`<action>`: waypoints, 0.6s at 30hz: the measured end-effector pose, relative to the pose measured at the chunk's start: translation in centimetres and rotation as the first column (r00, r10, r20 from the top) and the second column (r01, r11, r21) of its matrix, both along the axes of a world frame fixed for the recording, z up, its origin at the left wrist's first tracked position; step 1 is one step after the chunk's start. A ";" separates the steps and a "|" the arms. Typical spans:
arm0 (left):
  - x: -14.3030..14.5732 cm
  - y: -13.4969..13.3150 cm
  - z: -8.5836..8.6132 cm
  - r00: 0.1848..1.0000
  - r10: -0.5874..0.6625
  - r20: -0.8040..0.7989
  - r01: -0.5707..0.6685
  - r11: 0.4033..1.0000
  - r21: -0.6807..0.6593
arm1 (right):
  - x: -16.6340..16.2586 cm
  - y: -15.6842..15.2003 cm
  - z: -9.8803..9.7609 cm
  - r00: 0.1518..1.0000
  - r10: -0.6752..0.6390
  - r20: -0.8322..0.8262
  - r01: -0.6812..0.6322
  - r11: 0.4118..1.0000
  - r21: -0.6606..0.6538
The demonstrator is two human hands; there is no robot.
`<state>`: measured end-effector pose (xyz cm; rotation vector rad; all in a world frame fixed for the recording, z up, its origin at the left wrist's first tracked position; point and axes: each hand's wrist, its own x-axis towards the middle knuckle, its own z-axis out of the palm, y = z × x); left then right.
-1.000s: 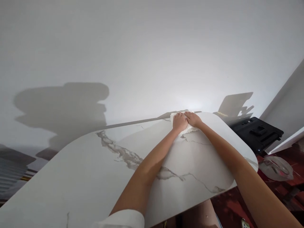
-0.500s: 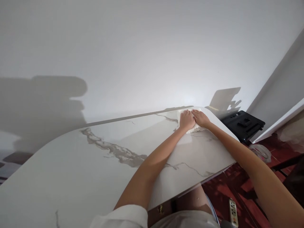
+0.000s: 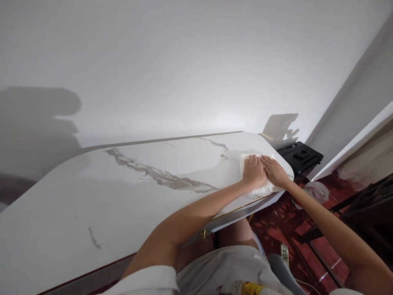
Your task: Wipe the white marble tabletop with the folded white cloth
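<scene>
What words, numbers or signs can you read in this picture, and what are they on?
None that can be read.
Shirt: a yellow patch and small dark marks, too blurred and cut off to make out.
Power strip and black case: too small to tell whether they carry writing.
White cloth: no writing shows.
Tabletop: grey streaks, not letters.

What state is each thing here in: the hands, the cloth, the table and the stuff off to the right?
Left hand: open, pressed flat on the cloth.
Right hand: open, pressed flat beside the left.
White cloth: spread out on the table, near its right end.
Table: upright.
Black case: looks shut.
Power strip: on the floor; cannot tell whether it's on.
</scene>
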<state>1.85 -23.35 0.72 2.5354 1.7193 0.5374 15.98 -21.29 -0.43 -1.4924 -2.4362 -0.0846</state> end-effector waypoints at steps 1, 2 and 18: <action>0.6 -0.3 0.0 1.000 -0.011 0.004 0.011 1.000 -0.001 | 0.7 -0.3 0.0 1.000 0.001 -0.013 -0.001 1.000 -0.004; 1.2 -0.4 0.1 1.000 -0.020 0.011 0.020 1.000 -0.004 | 1.5 -0.4 -0.1 1.000 0.004 -0.024 -0.004 1.000 -0.005; 5.3 14.8 -0.9 0.996 -0.047 0.079 0.040 0.995 0.088 | 4.7 14.3 0.2 0.987 -0.136 -0.082 0.135 0.991 -0.016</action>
